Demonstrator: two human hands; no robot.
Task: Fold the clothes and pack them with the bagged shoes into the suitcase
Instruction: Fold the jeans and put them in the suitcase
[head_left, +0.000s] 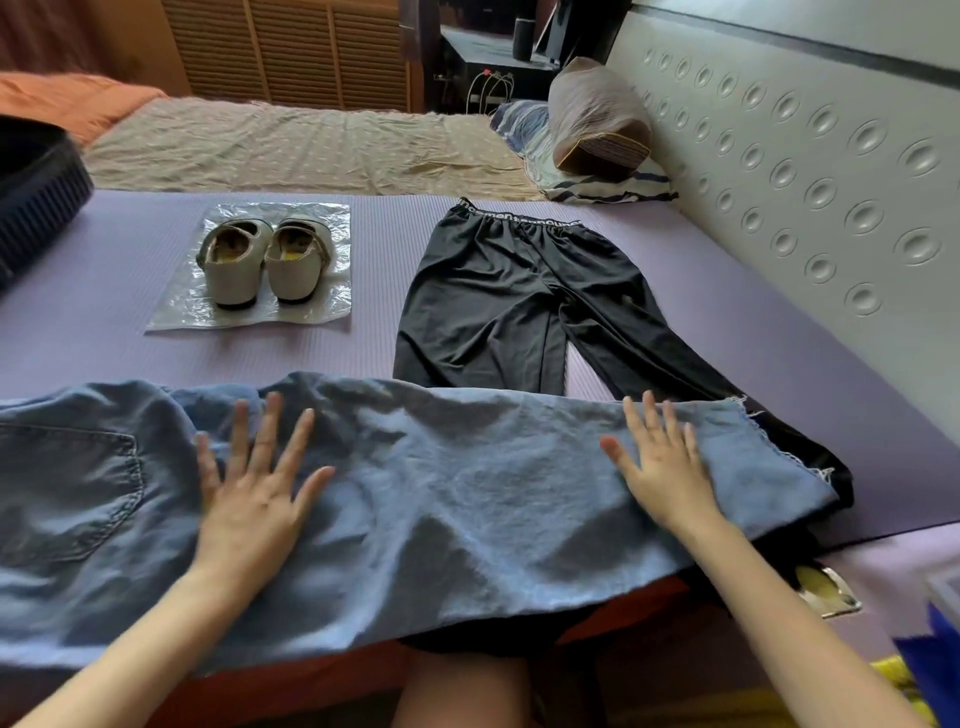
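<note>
Blue jeans (441, 499) lie sideways across the near edge of the purple mat (727, 312), back pocket at the left, frayed hem at the right. My left hand (254, 493) presses flat on the denim with fingers spread. My right hand (660, 462) lies flat on the leg near the hem. Black trousers (498, 301) with a lettered waistband are spread out beyond, their leg ends hidden under the jeans. A pair of cream shoes (265, 260) stands on a clear plastic bag (182, 306) at the left. A dark ribbed suitcase (36, 192) shows at the far left edge.
A padded white headboard wall (805, 182) runs along the right. A wrapped pillow (597, 119) sits on a striped one at the back right. A beige sheet (291, 145) and an orange blanket (67, 98) lie behind the mat.
</note>
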